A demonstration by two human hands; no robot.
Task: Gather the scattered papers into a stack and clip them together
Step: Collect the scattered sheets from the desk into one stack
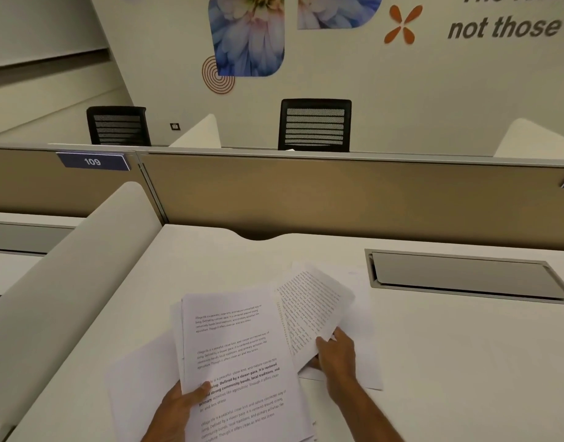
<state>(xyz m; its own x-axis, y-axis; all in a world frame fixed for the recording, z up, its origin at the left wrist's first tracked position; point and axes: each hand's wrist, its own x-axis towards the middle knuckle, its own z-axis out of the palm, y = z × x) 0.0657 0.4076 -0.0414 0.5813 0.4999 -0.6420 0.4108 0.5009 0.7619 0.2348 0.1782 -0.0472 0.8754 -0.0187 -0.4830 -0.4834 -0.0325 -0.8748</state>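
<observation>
I sit at a white desk (449, 362) with a grey cable hatch (465, 275) set into it. A tan partition (338, 193) carries a tag reading 109 (92, 161). Beyond it stand two black mesh chairs (315, 125).

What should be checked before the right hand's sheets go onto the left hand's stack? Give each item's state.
1. Left hand grips the main stack: ok.
2. Right hand holds the angled sheets: ok.
3. Edges of the two bundles aligned: not ok, they fan apart.
4. All loose paper gathered: not ok, a sheet lies on the desk under the right hand.
5. Clip within reach: cannot tell, none visible.
</observation>
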